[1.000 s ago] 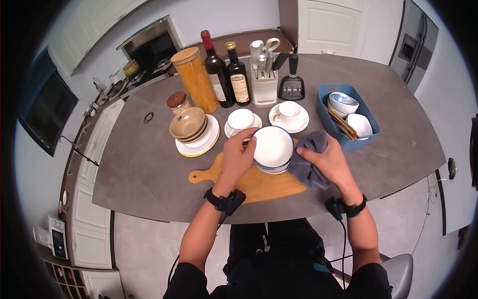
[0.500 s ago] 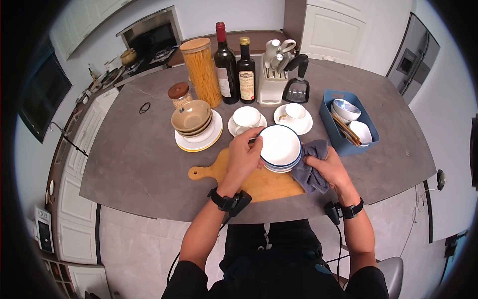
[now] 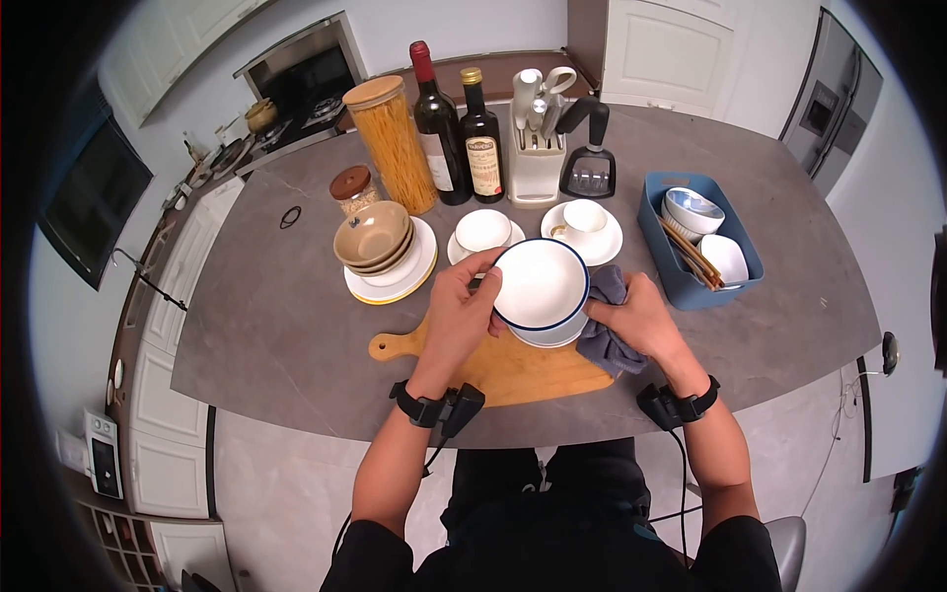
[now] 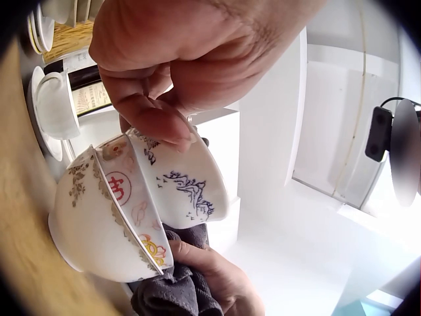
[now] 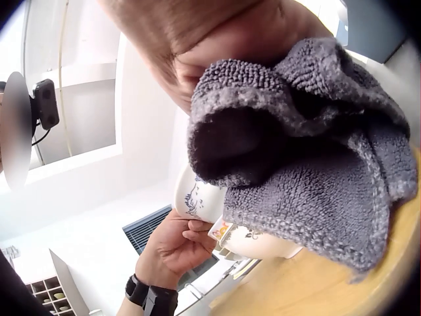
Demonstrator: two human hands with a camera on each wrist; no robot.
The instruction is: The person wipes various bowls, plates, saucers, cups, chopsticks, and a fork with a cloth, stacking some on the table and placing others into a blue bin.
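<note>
My left hand (image 3: 462, 311) pinches the rim of a white bowl (image 3: 541, 284) with a dark blue edge, tilted over a stack of bowls. In the left wrist view this top bowl (image 4: 187, 181) has a blue landscape print. Beneath it sit a bowl with red and yellow motifs (image 4: 135, 191) and a lower bowl with a gold-patterned band (image 4: 92, 227). The stack is on a wooden cutting board (image 3: 513, 380). My right hand (image 3: 641, 316) grips a bunched grey cloth (image 3: 609, 350) at the right side of the bowls. In the right wrist view the cloth (image 5: 309, 191) partly hides the bowls.
Behind are two white cups (image 3: 483, 230) on saucers, a knife block (image 3: 538, 173), bottles (image 3: 481, 148) and a spaghetti jar (image 3: 392, 148). Brown bowls (image 3: 370, 237) stand on plates at left. A blue basket (image 3: 681, 281) with bowls and chopsticks stands at right.
The top bowl has risen and tilted away from the stack, showing more of the bowl below. My left hand stays on its rim. The cloth remains in my right hand beside the bowls.
</note>
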